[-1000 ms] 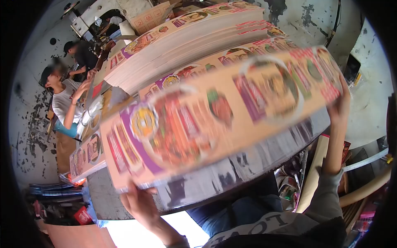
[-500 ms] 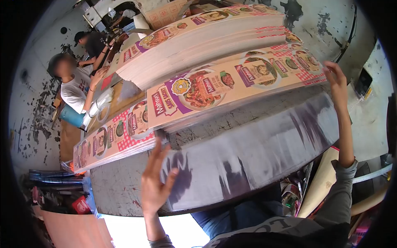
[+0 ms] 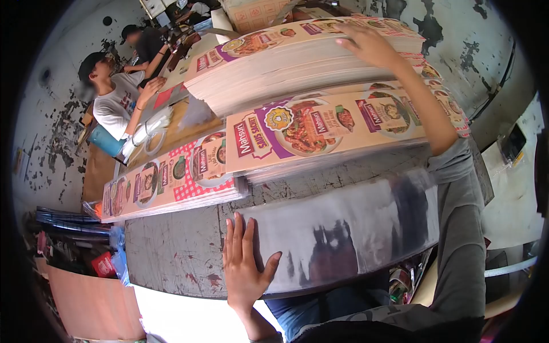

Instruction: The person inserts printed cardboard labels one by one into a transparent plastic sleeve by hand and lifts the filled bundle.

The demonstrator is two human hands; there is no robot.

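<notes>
My left hand [image 3: 246, 271] lies flat with its fingers spread, at the left end of a glossy clear plastic sheet [image 3: 366, 240] on the near table edge. My right hand [image 3: 374, 47] reaches forward, fingers stretched out, over the top of a tall stack of printed cardboard sheets [image 3: 269, 74]. Whether its fingertips touch the top sheet I cannot tell. Between my hands and that stack lies a lower pile of plastic-wrapped printed sheets [image 3: 309, 128]. To its left is another flat pile of printed sheets [image 3: 166, 177].
The scratched grey table [image 3: 171, 251] has a curved near edge. A person [image 3: 117, 103] in a white shirt sits at the far left, a second person in black [image 3: 150, 51] beyond. White straps [image 3: 151, 128] lie near the first. A cardboard box [image 3: 257, 14] stands behind the tall stack.
My right hand has left the right end of the plastic sheet and moved forward and left over the tall stack. My left hand has come down flat at the sheet's left end.
</notes>
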